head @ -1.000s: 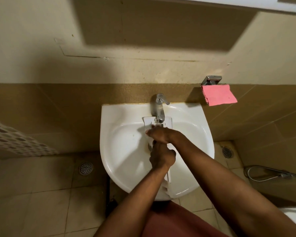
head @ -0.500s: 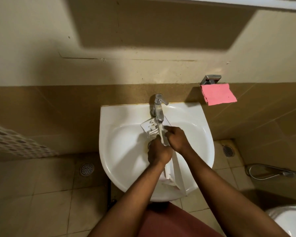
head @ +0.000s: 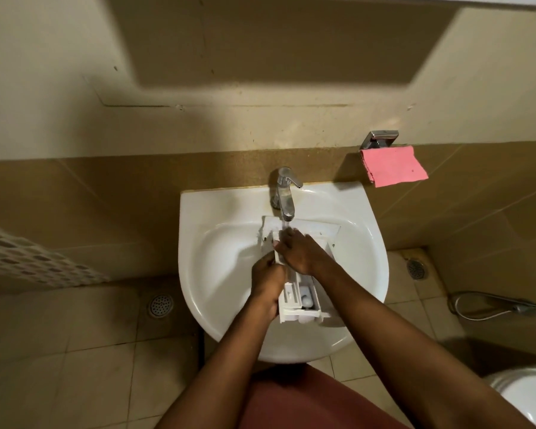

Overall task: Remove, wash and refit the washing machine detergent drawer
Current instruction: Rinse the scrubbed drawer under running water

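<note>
The white detergent drawer [head: 300, 300] lies lengthwise in the white sink [head: 217, 274], compartments facing up, its wide front panel under the chrome tap [head: 284, 193]. Water runs from the tap onto the panel. My left hand [head: 268, 281] grips the drawer's left side wall near its middle. My right hand [head: 300, 250] lies over the drawer's front compartments, fingers bent down into them right under the stream. Whether those fingers hold anything is hidden.
A pink cloth [head: 392, 165] hangs from a chrome holder [head: 379, 139] on the wall right of the sink. Floor drains [head: 160, 305] sit left and right below. A spray hose [head: 492, 306] lies on the right floor, a toilet [head: 526, 394] at bottom right.
The drawer has turned from lying on its edge to flat with compartments up. My right hand moved from its side onto the front compartments; my left hand kept its grip.
</note>
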